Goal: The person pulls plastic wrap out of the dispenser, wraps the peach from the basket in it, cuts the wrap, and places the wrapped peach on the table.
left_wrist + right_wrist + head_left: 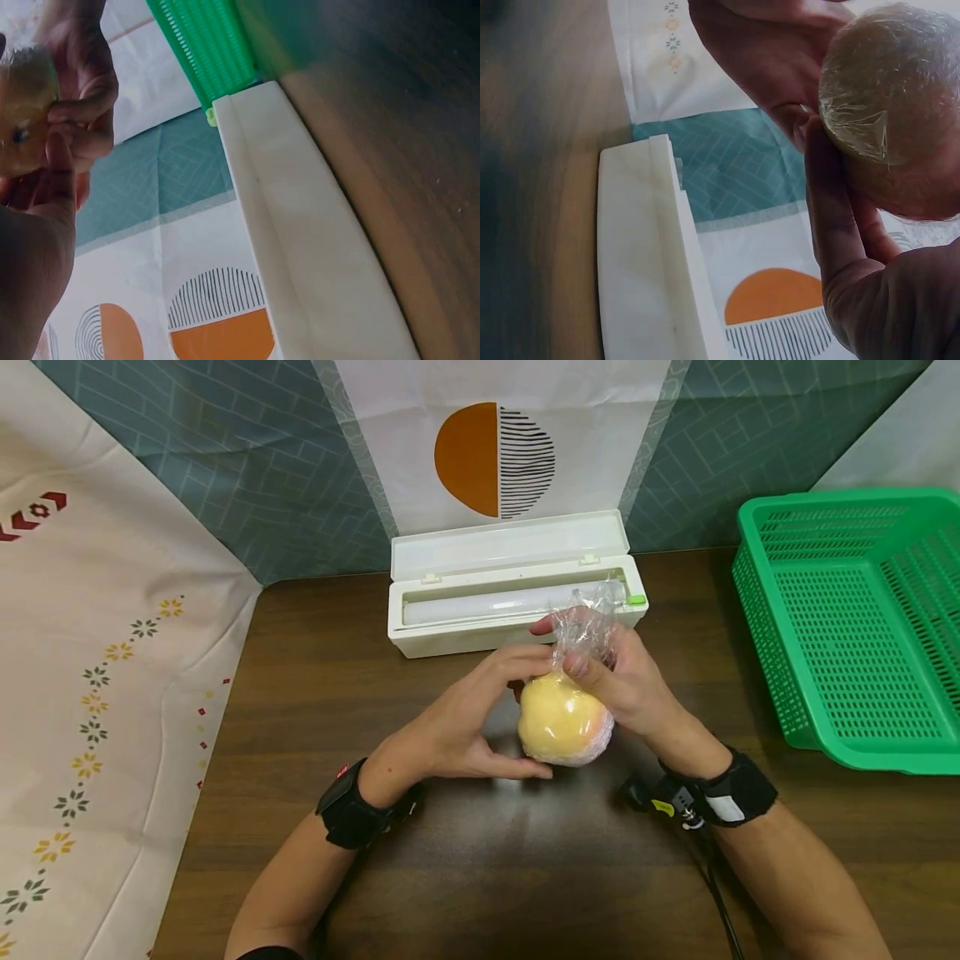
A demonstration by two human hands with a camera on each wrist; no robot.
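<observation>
A round yellow fruit (558, 718) with a pinkish side is wrapped in clear cling film; its exact kind cannot be told. Loose film (585, 631) bunches into a gathered neck at its far end. My left hand (461, 727) curves round the fruit, thumb along the near side and index finger by the neck. With thumb and fingers, my right hand (637, 681) pinches the gathered film just above the fruit. The wrapped fruit (892, 97) shows wrinkled film in the right wrist view. At the left wrist view's edge, the fruit (26, 112) is partly cut off.
Behind the hands stands a white film dispenser box (450, 643), its lid (510, 547) raised and a film roll (495, 606) inside. A green plastic basket (780, 635) sits at the right on the brown wooden table (315, 693). Patterned cloths hang at the back and left.
</observation>
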